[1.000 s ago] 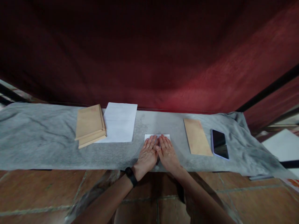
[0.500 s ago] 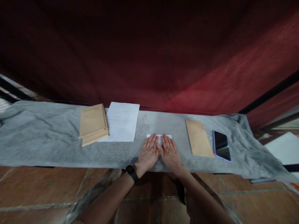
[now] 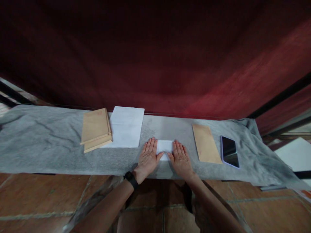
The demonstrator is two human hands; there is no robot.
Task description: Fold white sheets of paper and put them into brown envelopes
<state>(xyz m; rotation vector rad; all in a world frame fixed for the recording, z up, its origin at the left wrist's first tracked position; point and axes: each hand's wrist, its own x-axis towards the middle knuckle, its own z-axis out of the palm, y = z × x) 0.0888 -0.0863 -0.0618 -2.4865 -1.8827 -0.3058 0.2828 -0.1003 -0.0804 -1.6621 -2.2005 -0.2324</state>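
Observation:
A folded white paper point(image 3: 164, 147) lies on the grey cloth point(image 3: 48, 149) near the front edge. My left hand point(image 3: 147, 157) lies flat and open on the paper's left end, with a black band on its wrist. My right hand point(image 3: 181, 157) lies flat and open on the paper's right end. The paper's middle shows between the two hands, and its ends are hidden under my palms.
A stack of brown envelopes point(image 3: 96, 129) sits at the left beside white sheets point(image 3: 127, 127). One brown envelope point(image 3: 206, 143) and a dark phone point(image 3: 229, 151) lie to the right. A red curtain point(image 3: 155, 58) hangs behind. Tiled floor point(image 3: 36, 200) lies below the cloth's edge.
My two hands have slid apart from the middle of the folded paper toward its ends, uncovering its centre. Nothing else on the cloth has moved.

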